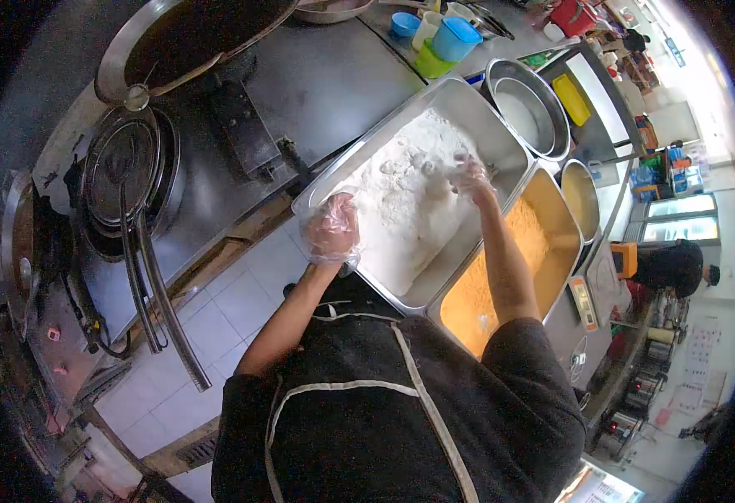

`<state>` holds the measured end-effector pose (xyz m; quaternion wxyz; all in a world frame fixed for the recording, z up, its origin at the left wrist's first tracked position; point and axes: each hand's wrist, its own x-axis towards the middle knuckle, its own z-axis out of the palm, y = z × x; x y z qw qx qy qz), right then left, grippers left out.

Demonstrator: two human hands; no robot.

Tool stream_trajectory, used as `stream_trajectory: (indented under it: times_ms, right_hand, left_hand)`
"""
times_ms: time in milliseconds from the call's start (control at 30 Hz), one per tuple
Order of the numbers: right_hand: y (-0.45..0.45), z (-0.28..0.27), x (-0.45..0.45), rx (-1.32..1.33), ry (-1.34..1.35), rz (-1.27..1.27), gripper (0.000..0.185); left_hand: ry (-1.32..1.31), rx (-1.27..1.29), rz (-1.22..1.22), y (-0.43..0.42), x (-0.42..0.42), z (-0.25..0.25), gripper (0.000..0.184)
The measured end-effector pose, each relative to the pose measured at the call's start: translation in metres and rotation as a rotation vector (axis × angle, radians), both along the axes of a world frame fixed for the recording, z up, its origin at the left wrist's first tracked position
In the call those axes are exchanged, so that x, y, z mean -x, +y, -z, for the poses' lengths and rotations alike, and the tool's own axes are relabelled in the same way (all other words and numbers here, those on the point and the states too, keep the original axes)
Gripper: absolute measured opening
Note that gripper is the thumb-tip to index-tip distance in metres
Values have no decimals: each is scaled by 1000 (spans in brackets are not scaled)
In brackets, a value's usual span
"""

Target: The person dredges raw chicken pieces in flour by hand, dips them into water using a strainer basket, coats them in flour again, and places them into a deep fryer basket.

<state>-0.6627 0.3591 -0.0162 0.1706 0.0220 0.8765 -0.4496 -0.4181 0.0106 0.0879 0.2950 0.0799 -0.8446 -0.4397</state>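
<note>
White powder (405,226) lies in a steel tray (504,144); at its left end the plastic-gloved left hand (331,226) is curled, its grip unclear; alongside, orange crumbs (466,306) fill another; the gloved right hand (473,178) touches the powder, its hold likewise unclear; beyond, a round steel basin (545,101)

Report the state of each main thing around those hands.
Left hand: gloved, at the tray's edge
Right hand: gloved, powdery, fingers over the powder
White powder: loose, lumpy
Powder tray: uncovered, partly filled
Orange crumbs: loose, uncovered
Round bowl: uncovered
</note>
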Motion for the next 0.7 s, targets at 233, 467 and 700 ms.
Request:
stream_trajectory:
  times_ms: [233,467,700]
  right_hand:
    - [-97,-4,-26,-216,199,-45,68]
    - [-33,111,42,399,-42,-303,36]
    - [-124,-61,-40,-179,159,-555,56]
  left_hand:
    - [41,-74,-6,1,4,11,14]
    - [72,32,-56,1,4,6,15]
    - [-39,-10,-20,3,4,17,15]
